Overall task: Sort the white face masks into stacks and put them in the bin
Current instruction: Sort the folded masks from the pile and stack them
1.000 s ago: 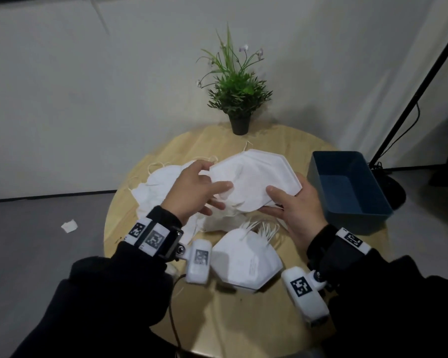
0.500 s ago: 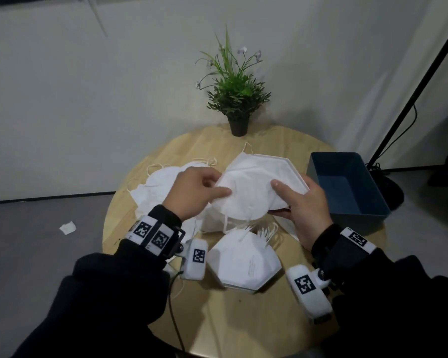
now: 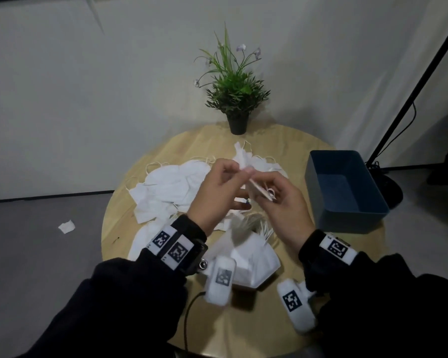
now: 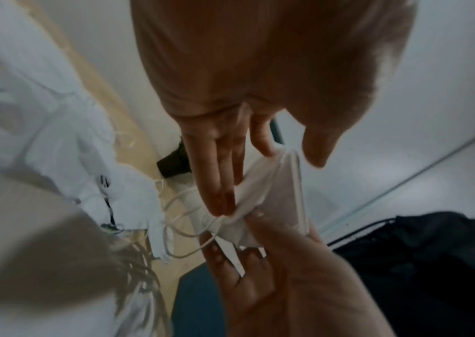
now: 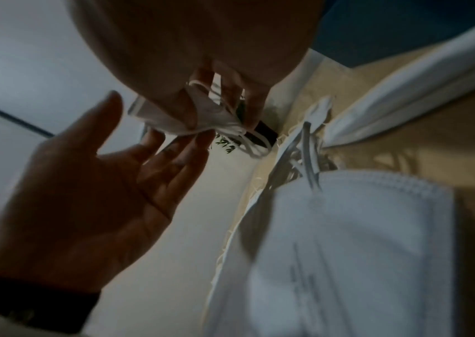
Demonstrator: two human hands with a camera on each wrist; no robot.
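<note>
The round surface (image 3: 243,319) carries the blue bin (image 3: 347,220), a loose heap of masks (image 3: 166,187) and a near stack (image 3: 254,262). Both the left hand (image 3: 217,192) and right hand (image 3: 282,202) pinch one folded mask (image 4: 282,182) above the heap; it looks light, limp and springy, best taken by its stiffer folded edge, not the loops

Counts around the two-handed grip

One folded white fabric face mask (image 3: 259,190) is pinched between two bare hands; one stack of white masks (image 3: 246,262) lies below, one loose heap (image 3: 171,187) left, one dark blue rectangular plastic bin (image 3: 344,189) right, one green potted plant (image 3: 234,96) beyond.
</note>
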